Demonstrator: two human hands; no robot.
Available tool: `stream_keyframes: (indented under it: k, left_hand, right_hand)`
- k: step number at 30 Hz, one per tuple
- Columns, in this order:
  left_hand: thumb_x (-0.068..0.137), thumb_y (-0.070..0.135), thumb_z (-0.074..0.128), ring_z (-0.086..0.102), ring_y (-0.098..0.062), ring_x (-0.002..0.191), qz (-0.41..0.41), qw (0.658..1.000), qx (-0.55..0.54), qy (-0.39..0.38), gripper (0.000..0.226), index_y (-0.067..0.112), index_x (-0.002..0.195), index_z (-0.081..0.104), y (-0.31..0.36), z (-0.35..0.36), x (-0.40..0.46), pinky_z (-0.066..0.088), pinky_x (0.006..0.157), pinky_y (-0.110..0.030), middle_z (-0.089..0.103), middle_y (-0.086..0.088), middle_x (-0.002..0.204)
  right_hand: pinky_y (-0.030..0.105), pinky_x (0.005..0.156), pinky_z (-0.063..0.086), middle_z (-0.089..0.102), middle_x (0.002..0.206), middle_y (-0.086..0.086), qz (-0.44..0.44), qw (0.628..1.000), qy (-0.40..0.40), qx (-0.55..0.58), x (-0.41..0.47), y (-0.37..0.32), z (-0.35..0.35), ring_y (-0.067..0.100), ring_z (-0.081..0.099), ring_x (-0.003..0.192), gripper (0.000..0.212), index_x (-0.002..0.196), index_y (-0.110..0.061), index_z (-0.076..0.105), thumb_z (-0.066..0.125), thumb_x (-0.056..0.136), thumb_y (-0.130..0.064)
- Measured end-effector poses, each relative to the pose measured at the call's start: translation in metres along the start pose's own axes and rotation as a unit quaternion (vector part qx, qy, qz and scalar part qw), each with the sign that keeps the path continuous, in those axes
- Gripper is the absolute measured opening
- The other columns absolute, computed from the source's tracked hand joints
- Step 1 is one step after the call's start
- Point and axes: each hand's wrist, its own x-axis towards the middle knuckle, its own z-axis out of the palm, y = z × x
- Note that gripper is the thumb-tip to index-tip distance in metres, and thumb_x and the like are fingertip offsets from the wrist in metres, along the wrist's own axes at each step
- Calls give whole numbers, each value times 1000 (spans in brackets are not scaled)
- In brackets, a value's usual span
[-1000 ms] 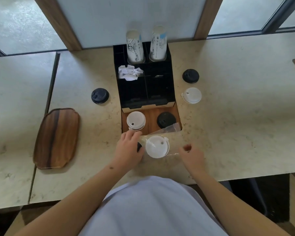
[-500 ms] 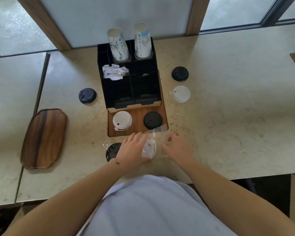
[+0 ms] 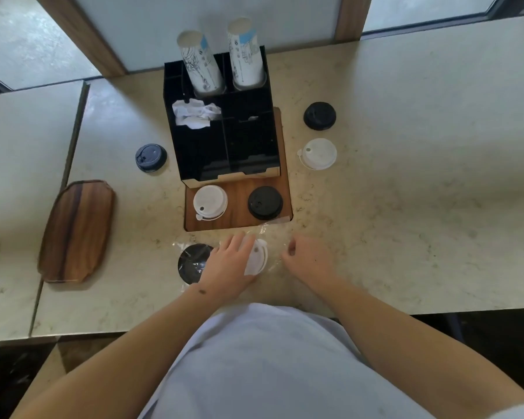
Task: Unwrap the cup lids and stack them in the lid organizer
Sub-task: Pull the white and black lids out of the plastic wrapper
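Clear plastic wrap [image 3: 274, 252] lay crinkled on the pale stone counter [image 3: 406, 207], just in front of the wooden base of the lid organizer [image 3: 224, 140], with a white lid [image 3: 259, 260] inside it. The left hand [image 3: 227, 267] rested flat over that lid, its fingers fairly straight and close together, pressing down rather than gripping. The right hand [image 3: 307, 258] sat just beside it on the open end of the wrap with its fingers curled in; they seemed to pinch the film, though the film was too faint there to be sure. A wrapped black lid [image 3: 194, 263] lay touching the left hand's outer side, its film not yet opened.

The likeliest trouble was the wrap stretching or tearing unevenly if the right hand pulled while the left pressed hard, leaving the lid caught in a shred of film. A sharp tug might also flick the light lid off the near edge of the counter, which lay close to the person's body. The left wrist could nudge the wrapped black lid aside. One white lid [image 3: 210, 202] and one black lid [image 3: 265, 202] already sat on the organizer's base, so a careless reach forward might knock those stacks askew, and a white lid dropped on the black one would mix the colours.
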Motion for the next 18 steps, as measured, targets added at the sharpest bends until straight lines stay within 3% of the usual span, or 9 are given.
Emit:
stream_keyframes:
  k: [7,11,18]
  left_hand:
    - [75,33,83,41,-32,133,7,1000,-20,14,86,13,146,37,-1,2,-2,51,97,-46,45,-9,146]
    - [76,27,83,35,-29,138,-3,999,-35,13,90,17,149,31,-2,6,-2,51,95,-41,38,-6,152]
    - [74,29,83,36,-29,137,-14,999,-46,24,90,20,147,31,-3,9,-3,53,91,-42,39,-5,151]
  right_hand:
    - [30,62,46,60,75,0,-22,996,32,74,-7,-5,-1,12,51,66,24,83,-18,56,63,86,-40]
    - [28,60,46,59,77,-3,-27,999,20,31,-5,-6,1,15,56,71,14,82,-21,52,59,90,-30]
    - [28,60,46,58,71,-6,-4,998,17,64,-3,-4,2,12,55,68,17,75,-25,50,61,88,-26]
